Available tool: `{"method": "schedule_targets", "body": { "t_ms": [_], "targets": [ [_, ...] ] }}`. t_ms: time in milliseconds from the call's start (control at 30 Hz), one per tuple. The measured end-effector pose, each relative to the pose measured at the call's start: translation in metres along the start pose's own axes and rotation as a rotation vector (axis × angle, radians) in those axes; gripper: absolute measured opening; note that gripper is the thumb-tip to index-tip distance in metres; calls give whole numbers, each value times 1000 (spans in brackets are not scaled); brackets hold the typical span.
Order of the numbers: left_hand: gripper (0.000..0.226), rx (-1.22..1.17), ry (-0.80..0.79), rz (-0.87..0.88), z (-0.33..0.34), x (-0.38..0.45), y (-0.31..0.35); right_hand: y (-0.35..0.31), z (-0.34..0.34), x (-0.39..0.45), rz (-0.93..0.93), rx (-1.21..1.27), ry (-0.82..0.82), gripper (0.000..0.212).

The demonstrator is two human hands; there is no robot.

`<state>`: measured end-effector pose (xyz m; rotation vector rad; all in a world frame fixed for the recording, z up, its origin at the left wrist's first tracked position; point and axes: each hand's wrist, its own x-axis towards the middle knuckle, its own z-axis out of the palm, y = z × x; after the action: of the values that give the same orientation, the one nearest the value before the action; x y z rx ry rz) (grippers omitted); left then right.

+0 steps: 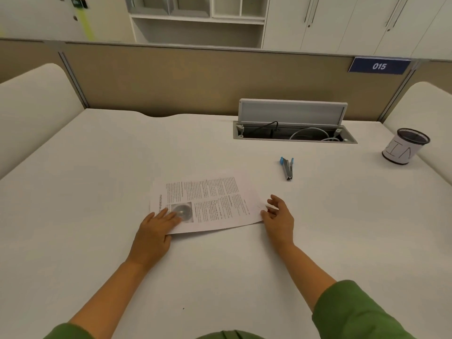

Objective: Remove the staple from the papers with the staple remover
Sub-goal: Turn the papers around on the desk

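The left hand (156, 226) lies flat, fingers spread, on the papers (208, 204). The right hand (278, 216) rests open at their edge, holding nothing. The staple remover (286, 168) lies apart on the desk (97, 167).

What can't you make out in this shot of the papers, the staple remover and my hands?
- Staple: too small to see in the head view on the papers.
- Staple remover: its jaws are too small to judge.
- Print: blurred, mostly unreadable.
- Paper's near corners: covered by the left hand and right hand.

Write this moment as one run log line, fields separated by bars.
left hand flat on papers | right hand at papers' corner | staple remover untouched
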<state>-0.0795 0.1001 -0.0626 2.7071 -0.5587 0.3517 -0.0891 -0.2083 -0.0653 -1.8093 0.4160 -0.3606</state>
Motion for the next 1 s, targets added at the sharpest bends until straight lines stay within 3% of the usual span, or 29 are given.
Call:
{"method": "schedule_targets", "body": {
  "t_ms": [133, 200, 333, 533, 633, 767, 1000],
  "targets": [
    [71, -1, -247, -145, -6, 9, 5, 1, 1, -1, -11, -39, 17, 46],
    [81, -19, -281, -152, -6, 20, 17, 0, 2, -2, -19, -55, 18, 45],
    [77, -49, -263, -79, 7, 48, 60, 0, 4, -8, -44, -108, -2, 45],
    [76, 30, -442, -60, 52, 71, 110, 2, 4, -18, -130, -214, -20, 45],
    [74, 102, -386, -92, 69, 68, 109, 4, 0, -20, -185, -313, 43, 47],
    [74, 109, -346, -77, 77, 75, 103, 7, -11, -6, -101, -388, 201, 52],
    [74, 116, -329, -69, 81, 80, 96, 9, -37, 49, -10, -475, 241, 58]
  ]
}}
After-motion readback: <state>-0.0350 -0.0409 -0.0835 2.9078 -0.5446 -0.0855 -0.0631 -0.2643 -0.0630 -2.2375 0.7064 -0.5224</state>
